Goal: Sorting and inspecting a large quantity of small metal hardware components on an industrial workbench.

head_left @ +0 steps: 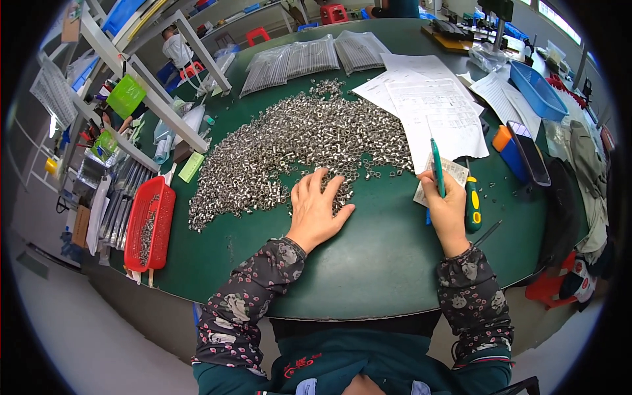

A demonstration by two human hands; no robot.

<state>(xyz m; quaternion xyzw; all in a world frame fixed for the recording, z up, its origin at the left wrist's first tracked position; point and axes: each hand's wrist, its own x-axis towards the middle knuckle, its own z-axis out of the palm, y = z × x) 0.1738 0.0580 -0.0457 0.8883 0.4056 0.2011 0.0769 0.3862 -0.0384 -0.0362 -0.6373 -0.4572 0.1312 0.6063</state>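
Observation:
A wide heap of small metal sleeves (296, 131) covers the middle of the green table. My left hand (317, 209) lies at the heap's near edge, fingers spread and tips touching the sleeves. My right hand (445, 209) is closed around a green pen (437, 166), which stands nearly upright with its upper end over the paper sheets (434, 108). Partly hidden by that hand is a small printed slip (454, 172). To its right lies a green and yellow screwdriver handle (473, 209). Whether the pen touches the slip is hidden by my fingers.
At the left table edge sits a red basket (167, 214) holding more metal pieces. Clear bags of metal rods (313, 56) lie at the back. On the right are a phone (528, 153), a blue tray (538, 91) and a thin dark rod (488, 232). White shelf posts (164, 108) rise at left.

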